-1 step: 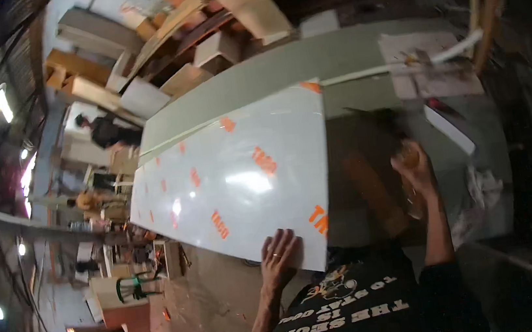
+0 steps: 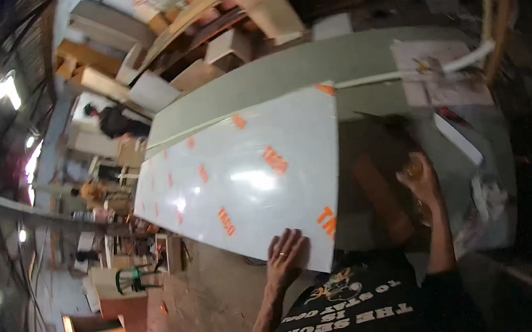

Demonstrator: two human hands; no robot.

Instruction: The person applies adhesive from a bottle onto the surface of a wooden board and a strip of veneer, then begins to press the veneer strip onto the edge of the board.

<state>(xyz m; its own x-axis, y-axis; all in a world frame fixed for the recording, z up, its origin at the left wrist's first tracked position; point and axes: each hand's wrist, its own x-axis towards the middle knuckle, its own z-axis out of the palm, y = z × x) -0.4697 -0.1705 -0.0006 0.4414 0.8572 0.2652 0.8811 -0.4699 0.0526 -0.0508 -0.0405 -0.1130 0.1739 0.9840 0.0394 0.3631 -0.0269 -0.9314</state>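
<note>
A long white panel [image 2: 295, 189] with a glossy film and orange print lies flat on the bench, stretching away to the left. My left hand [image 2: 287, 253] rests on its near edge, fingers extended and a ring on one of them. Off the panel's right end, my right hand [image 2: 422, 181] is closed around a small rounded amber-brown object [image 2: 414, 169] whose kind I cannot make out. That hand is over a dark brown surface, apart from the panel. Beyond it lies a white-bladed tool [image 2: 458, 137] with a red and black end.
The grey-green bench [image 2: 236, 81] runs behind the panel. A stained pale board [image 2: 442, 70] lies at its far right, near crumpled clear plastic [image 2: 487, 196]. Wooden boxes and boards [image 2: 226, 49] are stacked beyond. A green stool [image 2: 136, 279] stands at left; a person [image 2: 118, 122] in dark clothes is farther off.
The view has shifted a little, so the scene sits slightly farther right. My right hand has moved slightly nearer to me; the left still lies on the panel.
</note>
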